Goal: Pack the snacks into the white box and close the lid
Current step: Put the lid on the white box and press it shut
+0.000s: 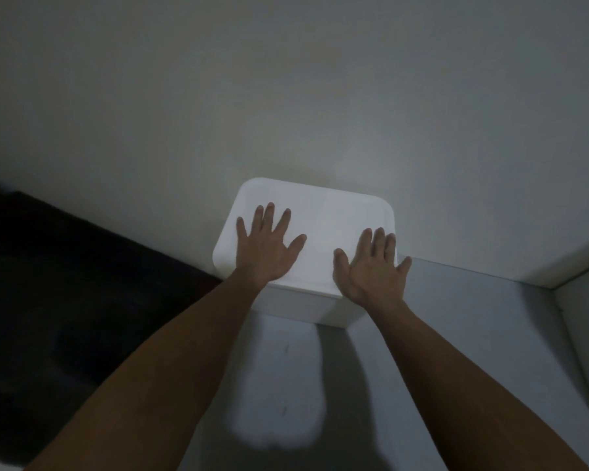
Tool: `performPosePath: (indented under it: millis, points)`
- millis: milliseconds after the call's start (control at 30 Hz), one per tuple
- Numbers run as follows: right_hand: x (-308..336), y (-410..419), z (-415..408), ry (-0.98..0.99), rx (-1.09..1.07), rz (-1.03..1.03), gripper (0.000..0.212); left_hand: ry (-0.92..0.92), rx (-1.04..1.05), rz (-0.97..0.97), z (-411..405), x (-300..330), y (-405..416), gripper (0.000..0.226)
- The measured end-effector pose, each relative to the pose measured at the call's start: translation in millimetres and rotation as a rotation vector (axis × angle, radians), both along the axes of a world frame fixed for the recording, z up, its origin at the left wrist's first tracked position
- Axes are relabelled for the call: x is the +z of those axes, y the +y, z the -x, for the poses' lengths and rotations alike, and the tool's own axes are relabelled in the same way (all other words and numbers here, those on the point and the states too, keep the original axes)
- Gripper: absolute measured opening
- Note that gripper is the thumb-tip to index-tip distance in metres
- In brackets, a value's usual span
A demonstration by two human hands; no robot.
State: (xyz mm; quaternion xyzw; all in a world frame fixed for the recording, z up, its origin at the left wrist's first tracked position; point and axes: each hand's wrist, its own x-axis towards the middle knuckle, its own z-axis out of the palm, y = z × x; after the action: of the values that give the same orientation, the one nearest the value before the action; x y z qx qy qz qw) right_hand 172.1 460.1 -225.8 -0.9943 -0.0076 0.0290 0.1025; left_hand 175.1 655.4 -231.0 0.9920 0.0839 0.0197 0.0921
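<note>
Your left hand [265,246] and right hand [371,266] press flat, fingers spread and grasping nothing, on the lid [320,219] of the white box [306,305] (lid seated, directly beneath both palms).

- L hand [264,248]: palm down, fingers straight and spread, thumb out toward the R side. No grip; lies flat.
- R hand [371,266]: palm down, fingers straight, closer together; thumb out toward the L hand, little finger splayed to the outer side.
- Both forearms: bare, stretched fwd from the lower edge, converging toward the hands.
- Hands side by side, apart.
</note>
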Motion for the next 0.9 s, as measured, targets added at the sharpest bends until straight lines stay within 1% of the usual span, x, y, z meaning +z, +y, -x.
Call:
performPosePath:
  millis: [133, 300, 433, 533, 633, 767, 833, 900]
  points:
    - [3, 0, -15, -0.005, -0.030, 0.038, 0.082, 0.021, -0.035, -0.040, -9, 2, 14, 0.074]
    - [3, 0, -39, -0.048, 0.033, 0.053, 0.080, -0.001, -0.060, -0.056, -26, 1, 23, 0.078]
    - [4, 4, -55, -0.045, 0.034, 0.027, 0.079, -0.017, -0.036, -0.072, -44, 0, 28, 0.077]
    - [4, 6, -64, -0.057, 0.007, -0.021, 0.080, -0.052, -0.009, -0.081, -54, 0, 29, 0.075]
    - [4, 9, -73, -0.071, -0.028, -0.058, 0.081, -0.046, 0.017, -0.075, -62, 0, 32, 0.075]
    - [0, 12, -76, -0.077, -0.063, -0.028, 0.081, -0.064, 0.052, -0.094, -66, -6, 29, 0.075]
    - [-2, 13, -75, -0.080, -0.064, -0.008, 0.081, -0.095, 0.054, -0.110, -66, -11, 28, 0.078]
    - [-1, 13, -76, -0.085, -0.062, -0.015, 0.080, -0.179, 0.053, -0.126, -67, -13, 29, 0.081]
